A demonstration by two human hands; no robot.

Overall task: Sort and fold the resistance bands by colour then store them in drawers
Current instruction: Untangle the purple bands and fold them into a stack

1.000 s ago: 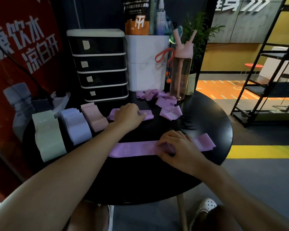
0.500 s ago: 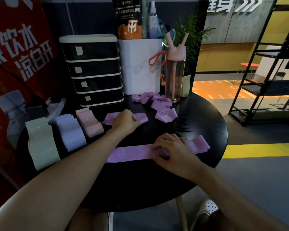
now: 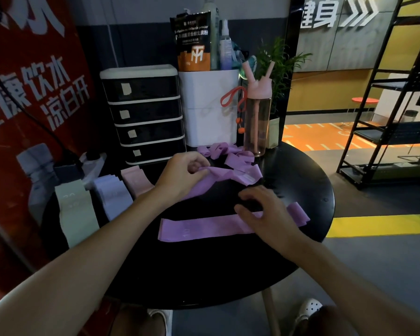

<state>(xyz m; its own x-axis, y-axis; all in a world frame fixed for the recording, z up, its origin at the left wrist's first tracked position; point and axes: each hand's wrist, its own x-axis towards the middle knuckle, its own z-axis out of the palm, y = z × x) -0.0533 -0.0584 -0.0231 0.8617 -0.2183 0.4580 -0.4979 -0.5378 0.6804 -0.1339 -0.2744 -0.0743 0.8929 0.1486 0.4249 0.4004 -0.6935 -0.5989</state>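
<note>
My left hand [image 3: 180, 175] pinches one end of a purple band [image 3: 216, 177] and lifts it off the round black table [image 3: 308, 187]. A second purple band [image 3: 204, 227] lies flat across the table's middle. My right hand [image 3: 264, 212] hovers over its right part with fingers loosely spread, holding nothing. More purple bands [image 3: 228, 152] lie tangled near the back. Three folded stacks sit at the left: green [image 3: 75, 214], lilac [image 3: 112, 197] and pink [image 3: 136, 181]. The black drawer unit [image 3: 143, 115] stands at the back left with all drawers closed.
A white bin [image 3: 209, 107] with a pouch and bottles stands beside the drawers. A pink water bottle [image 3: 257, 112] and a potted plant [image 3: 279, 69] are at the back right. A power strip [image 3: 83, 163] lies left of the drawers. A black shelf rack [image 3: 398, 105] stands right of the table.
My left hand picked up the end of the far purple band that it pressed flat before. My right hand lifted off the near band. The camera tilted down and closer.
</note>
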